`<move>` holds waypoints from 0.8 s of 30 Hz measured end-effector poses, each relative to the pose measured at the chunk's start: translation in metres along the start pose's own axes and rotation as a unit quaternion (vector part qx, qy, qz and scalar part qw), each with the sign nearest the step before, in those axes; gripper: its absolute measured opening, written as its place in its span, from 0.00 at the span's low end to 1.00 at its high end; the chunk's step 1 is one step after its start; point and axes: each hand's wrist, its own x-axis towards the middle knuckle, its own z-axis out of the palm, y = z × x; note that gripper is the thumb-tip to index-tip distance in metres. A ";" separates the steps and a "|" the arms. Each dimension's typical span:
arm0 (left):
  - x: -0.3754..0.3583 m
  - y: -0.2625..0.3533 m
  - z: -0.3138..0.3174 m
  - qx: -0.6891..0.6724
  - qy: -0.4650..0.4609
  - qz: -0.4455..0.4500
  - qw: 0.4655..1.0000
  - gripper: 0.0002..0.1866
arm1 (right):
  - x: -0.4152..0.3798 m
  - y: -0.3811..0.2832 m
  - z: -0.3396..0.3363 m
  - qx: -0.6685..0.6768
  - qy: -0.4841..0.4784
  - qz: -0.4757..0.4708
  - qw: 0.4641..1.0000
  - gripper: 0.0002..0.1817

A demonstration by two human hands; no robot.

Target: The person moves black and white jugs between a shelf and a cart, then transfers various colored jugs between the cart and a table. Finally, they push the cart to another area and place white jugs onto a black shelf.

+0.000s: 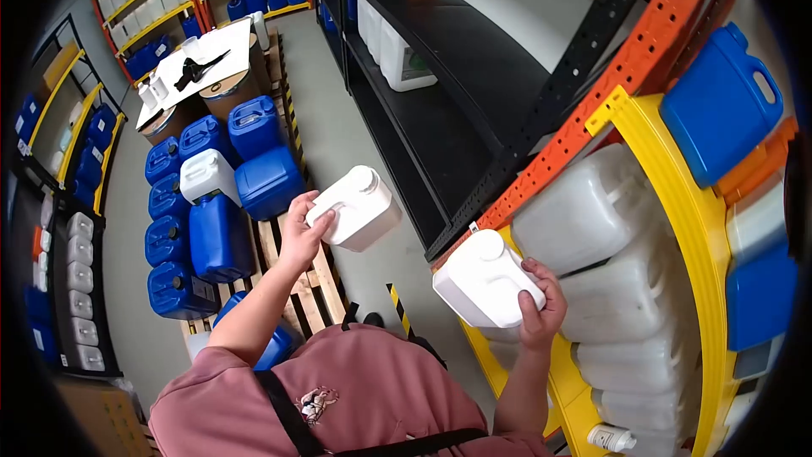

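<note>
My left hand [303, 228] grips a small white jerrycan [365, 213] by its handle side, fingers wrapped round it. The can is tilted, with its white cap towards the top. A second white jerrycan [478, 283] of similar shape is in my right hand [544, 305], thumb on its near side and the other fingers partly hidden behind it. Both cans are held up in front of my body, apart from each other. The right one is close to the orange and yellow rack.
Blue jerrycans [222, 237] and a white one [207, 175] stand on a wooden pallet [317, 288]. A black shelf [440, 131] runs ahead. Large translucent containers [584, 203] fill the yellow-beamed rack [706, 271] at right. A small white bottle [611, 437] lies low there.
</note>
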 end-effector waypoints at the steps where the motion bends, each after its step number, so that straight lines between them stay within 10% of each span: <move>1: 0.013 0.004 -0.012 -0.036 0.017 -0.003 0.999 0.10 | 0.016 -0.002 0.010 0.020 0.004 -0.006 1.000 0.11; 9: 0.160 0.085 -0.019 -0.271 0.112 0.022 0.956 0.11 | 0.129 0.017 0.071 0.136 0.072 0.015 0.988 0.12; 24: 0.449 0.178 0.134 -0.197 -0.132 0.162 0.958 0.23 | 0.287 0.048 0.130 0.040 0.020 -0.044 0.998 0.18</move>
